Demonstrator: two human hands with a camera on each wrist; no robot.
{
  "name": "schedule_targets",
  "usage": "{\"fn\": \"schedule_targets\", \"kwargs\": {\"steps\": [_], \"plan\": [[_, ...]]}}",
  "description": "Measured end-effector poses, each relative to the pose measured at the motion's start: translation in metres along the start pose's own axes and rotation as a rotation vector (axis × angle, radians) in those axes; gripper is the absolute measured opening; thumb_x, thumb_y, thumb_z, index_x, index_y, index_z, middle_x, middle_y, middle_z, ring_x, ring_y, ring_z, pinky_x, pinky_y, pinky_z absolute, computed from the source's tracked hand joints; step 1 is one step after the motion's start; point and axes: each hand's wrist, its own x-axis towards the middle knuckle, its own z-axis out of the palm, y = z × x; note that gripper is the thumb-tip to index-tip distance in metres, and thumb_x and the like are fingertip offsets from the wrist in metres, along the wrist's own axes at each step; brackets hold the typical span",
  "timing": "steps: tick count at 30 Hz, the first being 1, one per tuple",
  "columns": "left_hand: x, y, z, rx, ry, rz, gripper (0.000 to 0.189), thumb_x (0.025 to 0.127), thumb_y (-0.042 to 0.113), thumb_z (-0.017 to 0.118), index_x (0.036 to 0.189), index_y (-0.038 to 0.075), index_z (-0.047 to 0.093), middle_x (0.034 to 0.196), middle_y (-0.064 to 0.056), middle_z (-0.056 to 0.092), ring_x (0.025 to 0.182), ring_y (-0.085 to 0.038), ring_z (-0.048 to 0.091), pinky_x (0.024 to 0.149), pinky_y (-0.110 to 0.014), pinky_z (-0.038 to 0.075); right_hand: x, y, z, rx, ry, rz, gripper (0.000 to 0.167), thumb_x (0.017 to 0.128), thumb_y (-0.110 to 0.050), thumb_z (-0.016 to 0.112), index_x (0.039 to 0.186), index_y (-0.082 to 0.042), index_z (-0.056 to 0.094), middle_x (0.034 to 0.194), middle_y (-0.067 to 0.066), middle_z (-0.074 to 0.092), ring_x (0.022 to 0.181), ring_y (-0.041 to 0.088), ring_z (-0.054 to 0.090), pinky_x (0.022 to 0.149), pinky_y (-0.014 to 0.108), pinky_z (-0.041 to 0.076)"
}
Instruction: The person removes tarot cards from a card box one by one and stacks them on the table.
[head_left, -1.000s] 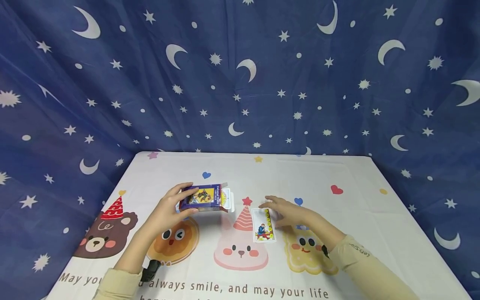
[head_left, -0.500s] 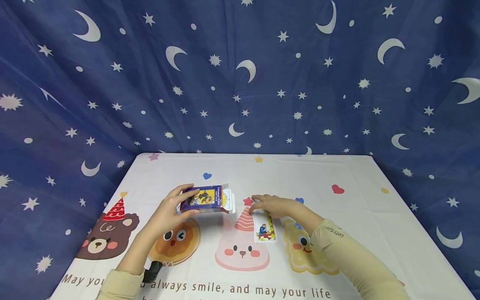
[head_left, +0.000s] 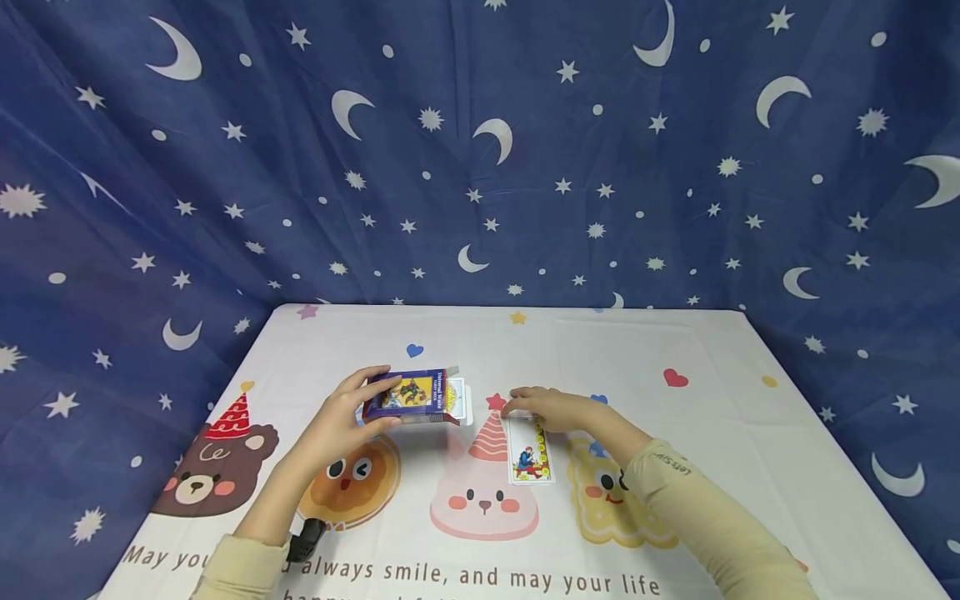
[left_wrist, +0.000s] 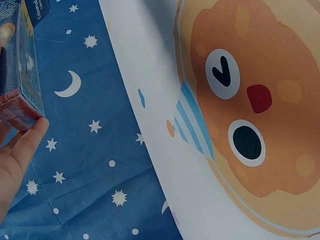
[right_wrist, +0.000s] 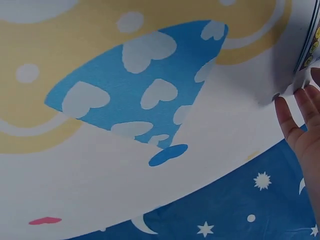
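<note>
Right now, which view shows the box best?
The head view: it shows most of the box, its printed face and the cards poking out. The left wrist view catches only part, cut off by the frame; the right wrist view shows none.

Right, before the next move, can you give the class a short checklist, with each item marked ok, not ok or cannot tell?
1. Box secured: ok, the left hand grips the tarot box.
2. Box's open end towards the right hand: ok, it faces that side.
3. Boxed cards fully inside: not ok, they stick out of the open end.
4. Picture card face up on the table: ok, its printed figure shows.
5. Picture card firmly gripped: cannot tell; the right hand covers its far end and hides the contact.
6. Only one card lying there: cannot tell, others could be underneath.
</note>
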Motion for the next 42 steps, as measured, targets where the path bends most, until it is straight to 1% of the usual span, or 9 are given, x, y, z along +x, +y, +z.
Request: {"fn": "schedule_targets", "kwargs": {"steps": [3,6,9,11,17,19,25,36,42], "plan": [[0.0,0.0,0.002,-0.003,0.007,0.004,0.056,0.077,0.022,0.077,0.128,0.008,0.059,0.139,-0.014,0.045,0.125,-0.037,0.045,0.098,-0.053,0.045,-0.003,0.003,-0.002,0.056,0.064,-0.026,0.052,0.088,0.012,0.045,0.131,-0.016,0.052,0.145,0.019,0.04,0.134,0.04,0.037,0.109,0.054,0.034],[0.001,0.0,0.005,-0.004,0.013,0.01,0.055,0.077,0.021,0.078,0.127,0.008,0.059,0.139,-0.014,0.046,0.125,-0.037,0.046,0.098,-0.052,0.045,-0.008,0.005,-0.002,0.164,0.207,-0.025,0.044,0.09,0.008,0.048,0.131,-0.008,0.051,0.138,0.02,0.047,0.126,0.039,0.047,0.104,0.05,0.041],[0.001,0.0,0.009,-0.004,0.016,0.025,0.054,0.077,0.019,0.078,0.126,0.008,0.06,0.138,-0.014,0.047,0.124,-0.037,0.047,0.097,-0.051,0.046,-0.014,0.003,-0.002,0.351,0.374,-0.012,0.033,0.093,0.0,0.051,0.126,0.001,0.053,0.127,0.023,0.056,0.114,0.038,0.056,0.096,0.048,0.048],[0.001,0.001,0.01,0.0,0.018,0.035,0.054,0.076,0.019,0.078,0.126,0.008,0.06,0.137,-0.014,0.048,0.124,-0.037,0.048,0.097,-0.051,0.046,-0.017,-0.001,-0.001,0.51,0.449,0.0,0.03,0.095,-0.004,0.051,0.123,0.007,0.052,0.12,0.027,0.059,0.106,0.039,0.06,0.089,0.047,0.052],[0.004,0.005,0.012,-0.009,0.011,0.037,0.056,0.076,0.022,0.078,0.128,0.009,0.059,0.139,-0.012,0.046,0.128,-0.035,0.045,0.099,-0.05,0.045,-0.025,-0.017,-0.002,0.87,0.563,0.15,0.031,0.097,-0.009,0.049,0.122,0.009,0.051,0.112,0.028,0.061,0.098,0.033,0.065,0.082,0.041,0.056],[0.006,0.007,0.013,-0.014,0.01,0.038,0.056,0.077,0.022,0.078,0.128,0.009,0.059,0.14,-0.012,0.046,0.128,-0.035,0.044,0.1,-0.051,0.044,-0.027,-0.022,-0.004,0.949,0.573,0.179,0.032,0.097,-0.01,0.048,0.123,0.009,0.05,0.112,0.027,0.061,0.096,0.028,0.066,0.083,0.04,0.056],[0.01,0.011,0.016,-0.033,0.026,0.034,0.055,0.076,0.02,0.078,0.127,0.01,0.06,0.139,-0.013,0.046,0.127,-0.036,0.045,0.1,-0.052,0.044,-0.032,-0.043,-0.011,1.117,0.544,0.18,0.032,0.098,-0.013,0.046,0.122,0.009,0.05,0.106,0.015,0.066,0.087,0.013,0.066,0.081,0.032,0.056],[0.019,0.017,0.021,-0.045,0.046,0.056,0.057,0.073,0.017,0.08,0.126,0.009,0.061,0.139,-0.013,0.047,0.128,-0.036,0.045,0.102,-0.051,0.043,-0.032,-0.066,-0.013,1.226,0.507,0.173,0.032,0.096,-0.01,0.047,0.12,0.012,0.05,0.098,0.008,0.069,0.088,0.019,0.068,0.08,0.03,0.057],[0.02,0.019,0.023,-0.044,0.062,0.085,0.057,0.071,0.015,0.082,0.124,0.008,0.062,0.138,-0.014,0.048,0.128,-0.036,0.045,0.102,-0.05,0.043,-0.027,-0.074,-0.012,1.233,0.517,0.221,0.032,0.094,-0.01,0.051,0.119,0.01,0.053,0.092,0.005,0.069,0.087,0.021,0.068,0.078,0.03,0.057]]}}
